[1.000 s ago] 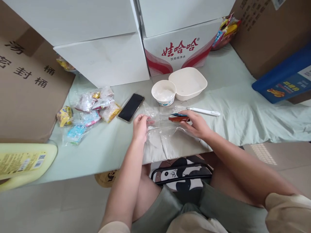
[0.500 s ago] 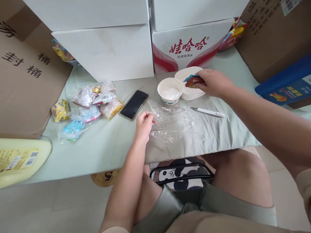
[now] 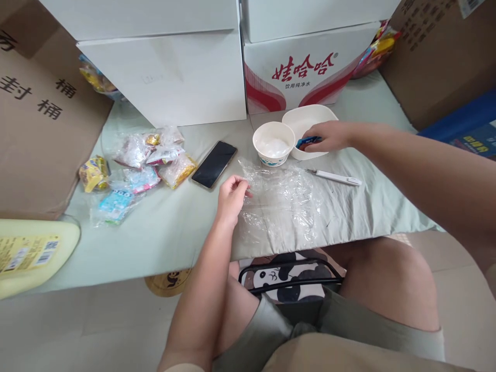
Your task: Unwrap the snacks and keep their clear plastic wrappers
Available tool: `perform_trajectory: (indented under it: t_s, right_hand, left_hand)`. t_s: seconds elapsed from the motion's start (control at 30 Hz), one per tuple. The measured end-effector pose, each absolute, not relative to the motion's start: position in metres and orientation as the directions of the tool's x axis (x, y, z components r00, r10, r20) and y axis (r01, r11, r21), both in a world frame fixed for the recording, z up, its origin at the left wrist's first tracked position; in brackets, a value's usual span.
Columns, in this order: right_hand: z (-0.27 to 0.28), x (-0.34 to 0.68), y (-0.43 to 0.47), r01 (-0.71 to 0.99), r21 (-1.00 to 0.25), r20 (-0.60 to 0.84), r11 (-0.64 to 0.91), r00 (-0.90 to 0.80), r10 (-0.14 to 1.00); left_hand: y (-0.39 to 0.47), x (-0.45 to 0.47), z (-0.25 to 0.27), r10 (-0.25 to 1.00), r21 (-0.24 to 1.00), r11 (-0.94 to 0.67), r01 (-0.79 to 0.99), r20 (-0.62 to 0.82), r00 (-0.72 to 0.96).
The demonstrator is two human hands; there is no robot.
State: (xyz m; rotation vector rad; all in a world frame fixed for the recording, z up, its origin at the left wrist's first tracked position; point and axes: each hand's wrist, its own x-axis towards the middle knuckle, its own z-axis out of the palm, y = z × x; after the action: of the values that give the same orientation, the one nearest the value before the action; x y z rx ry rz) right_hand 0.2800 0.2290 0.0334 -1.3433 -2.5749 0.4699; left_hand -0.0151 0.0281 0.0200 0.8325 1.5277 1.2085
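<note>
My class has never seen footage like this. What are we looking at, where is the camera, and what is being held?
No machine here: a person works barehanded, filmed from a camera on their own head, looking forward and down. On the cloth-covered surface lie small wrapped packs, a phone, a white knife-like tool, a round bowl and a pale tray. The left hand pinches the edge of some clear plastic; the right hand holds something blue over or in the tray, only partly visible.

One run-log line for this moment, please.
Left hand: pinching clear crinkled plastic film | Right hand: holding flat blue packet at white rounded tray | Beside tray: white round bowl
</note>
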Motion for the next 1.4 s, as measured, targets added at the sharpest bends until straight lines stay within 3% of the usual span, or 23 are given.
perform_trajectory:
  t_s: [0.1,0.17,0.3,0.37,0.43,0.5,0.57,0.63,0.7,0.77,0.9,1.03,1.1,1.2,1.3,1.4]
  right_hand:
    - [0.037,0.279,0.223,0.735,-0.400,-0.151,0.547,-0.641,0.752]
    - [0.045,0.275,0.219,0.753,-0.418,-0.173,0.509,-0.616,0.769]
    - [0.076,0.266,0.202,0.895,-0.271,-0.226,0.355,-0.418,0.880]
    - [0.091,0.264,0.182,0.928,-0.248,-0.063,0.277,-0.301,0.952]
    - [0.096,0.261,0.148,0.888,-0.377,0.236,0.264,-0.183,0.954]
    - [0.086,0.256,0.105,0.812,-0.505,0.414,0.292,-0.068,0.908]
    - [0.062,0.248,0.061,0.718,-0.565,0.464,0.406,-0.130,0.876]
    - [0.035,0.239,0.028,0.623,-0.561,0.414,0.545,-0.359,0.837]
    - [0.014,0.234,0.012,0.586,-0.535,0.377,0.609,-0.480,0.792]
    - [0.004,0.236,0.011,0.619,-0.517,0.359,0.592,-0.471,0.806]
    - [0.000,0.254,0.025,0.808,-0.418,0.345,0.415,-0.282,0.895]
    - [-0.007,0.263,0.032,0.856,-0.334,0.230,0.394,-0.332,0.915]
    - [-0.010,0.264,0.034,0.814,-0.421,0.210,0.400,-0.341,0.916]
    - [-0.006,0.265,0.037,0.659,-0.670,0.235,0.341,-0.248,0.940]
    - [0.003,0.266,0.037,0.373,-0.916,0.136,0.147,-0.057,0.989]
    - [0.009,0.263,0.035,0.093,-0.996,0.026,0.014,0.128,0.991]
  left_hand:
    - [0.028,-0.015,0.019,0.925,0.965,0.254,-0.063,-0.261,-0.276]
    - [0.028,-0.015,0.020,0.928,0.967,0.248,-0.063,-0.255,-0.270]
    - [0.027,-0.014,0.021,0.925,0.965,0.256,-0.064,-0.264,-0.272]
    - [0.027,-0.014,0.022,0.921,0.962,0.262,-0.075,-0.273,-0.278]
    - [0.027,-0.014,0.022,0.919,0.962,0.260,-0.087,-0.275,-0.283]
    - [0.027,-0.014,0.022,0.918,0.963,0.255,-0.091,-0.271,-0.288]
    - [0.028,-0.013,0.021,0.915,0.960,0.261,-0.099,-0.279,-0.293]
    - [0.029,-0.011,0.021,0.907,0.954,0.278,-0.114,-0.300,-0.295]
    - [0.030,-0.011,0.020,0.900,0.954,0.277,-0.118,-0.300,-0.316]
    - [0.030,-0.011,0.020,0.894,0.964,0.248,-0.099,-0.267,-0.359]
    - [0.031,-0.015,0.019,0.900,0.974,0.216,-0.061,-0.223,-0.373]
    - [0.031,-0.016,0.018,0.914,0.976,0.209,-0.059,-0.216,-0.344]
    - [0.032,-0.014,0.019,0.903,0.979,0.188,-0.079,-0.204,-0.378]
    - [0.033,-0.013,0.020,0.866,0.979,0.154,-0.135,-0.199,-0.459]
    - [0.035,-0.016,0.021,0.819,0.967,0.120,-0.225,-0.224,-0.529]
    - [0.037,-0.020,0.020,0.802,0.943,0.079,-0.324,-0.253,-0.541]
